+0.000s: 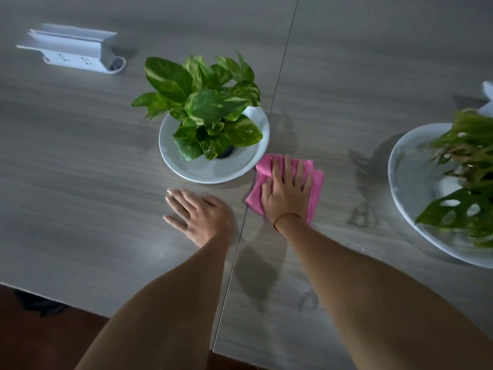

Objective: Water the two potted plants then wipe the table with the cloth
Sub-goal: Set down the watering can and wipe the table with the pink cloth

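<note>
Grey wood-grain laminate table (80,161) fills nearly the whole frame, with a thin dark seam (277,84) running from top centre down to the lower edge. White shallow bowl-shaped planter (405,182) at the right edge, partly cut off, holds a plant with holed green leaves (458,209); blurred. Second white round planter (213,169) sits at centre, just left of the seam, holding a plant with broad green-and-yellow variegated leaves (202,102). White pop-up power socket unit (72,53) stands open in the upper left of the frame. Pink folded microfibre cloth (316,182) lies flat on the table just right of the seam, its upper left corner touching or just beside the centre planter's rim; cannot tell which. Right hand (286,193) lies palm-down on the cloth, fingers spread and extended, pressing rather than gripping; a thin red string (286,217) circles the wrist. Left hand (198,212) rests palm-down on bare table, lower centre, left of the seam and below the centre planter, fingers straight and slightly apart, holding nothing.
</note>
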Demonstrator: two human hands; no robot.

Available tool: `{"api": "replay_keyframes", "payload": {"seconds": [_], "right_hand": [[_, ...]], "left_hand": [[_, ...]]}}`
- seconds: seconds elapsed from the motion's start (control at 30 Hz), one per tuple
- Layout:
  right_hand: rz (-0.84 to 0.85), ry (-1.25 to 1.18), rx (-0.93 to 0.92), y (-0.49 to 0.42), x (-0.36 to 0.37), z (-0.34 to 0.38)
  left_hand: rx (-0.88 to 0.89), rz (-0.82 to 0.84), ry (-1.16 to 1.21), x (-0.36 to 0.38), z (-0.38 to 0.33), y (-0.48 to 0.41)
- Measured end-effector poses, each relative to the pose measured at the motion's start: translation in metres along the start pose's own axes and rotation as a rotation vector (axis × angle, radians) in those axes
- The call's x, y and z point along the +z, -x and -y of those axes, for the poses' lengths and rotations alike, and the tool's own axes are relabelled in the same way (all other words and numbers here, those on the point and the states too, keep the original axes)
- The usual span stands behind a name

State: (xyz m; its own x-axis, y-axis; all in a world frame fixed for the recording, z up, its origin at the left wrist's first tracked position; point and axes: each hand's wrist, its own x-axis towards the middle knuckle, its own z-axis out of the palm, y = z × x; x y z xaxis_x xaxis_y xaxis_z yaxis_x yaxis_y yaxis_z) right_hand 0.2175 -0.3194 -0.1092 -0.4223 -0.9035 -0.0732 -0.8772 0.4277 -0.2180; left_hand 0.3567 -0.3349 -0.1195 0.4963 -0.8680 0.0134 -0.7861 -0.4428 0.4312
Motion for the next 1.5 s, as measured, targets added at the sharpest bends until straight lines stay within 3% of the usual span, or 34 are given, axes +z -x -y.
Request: {"api": "replay_keyframes", "payload": {"seconds": [0.17,0.37,0.5,0.67,0.8,0.93,1.0,1.17,1.3,1.5], "right_hand": [[0.049,0.017,0.026,-0.024,-0.002,0.013],[0.015,0.027,-0.116,0.002,0.001,0.013],[0.089,0.052,-0.216,0.040,0.001,0.011],[0.137,0.028,-0.359,0.068,-0.006,-0.035],[0.085,0.076,-0.169,0.055,-0.008,-0.060],[0.044,0.064,0.044,0.037,-0.003,-0.038],[0.060,0.061,0.060,0.041,-0.002,-0.024],[0.123,0.025,-0.182,0.086,0.003,0.006],[0.142,-0.022,-0.311,0.117,0.000,-0.013],[0.153,0.006,-0.304,0.155,-0.010,-0.080]], "left_hand": [[0.004,-0.002,-0.021,0.002,-0.001,-0.002],[0.017,-0.001,-0.018,0.001,0.000,-0.001],[0.018,0.009,-0.026,-0.002,0.001,0.000],[0.148,0.115,-0.041,-0.016,0.022,0.003],[0.199,0.105,-0.071,-0.018,0.027,0.005],[0.203,0.103,-0.076,-0.015,0.027,0.002],[0.205,0.107,-0.067,-0.016,0.028,0.002],[0.237,0.127,-0.061,-0.020,0.031,-0.001],[0.282,0.169,-0.029,-0.031,0.040,0.012],[0.395,0.245,0.021,-0.038,0.039,0.090]]}}
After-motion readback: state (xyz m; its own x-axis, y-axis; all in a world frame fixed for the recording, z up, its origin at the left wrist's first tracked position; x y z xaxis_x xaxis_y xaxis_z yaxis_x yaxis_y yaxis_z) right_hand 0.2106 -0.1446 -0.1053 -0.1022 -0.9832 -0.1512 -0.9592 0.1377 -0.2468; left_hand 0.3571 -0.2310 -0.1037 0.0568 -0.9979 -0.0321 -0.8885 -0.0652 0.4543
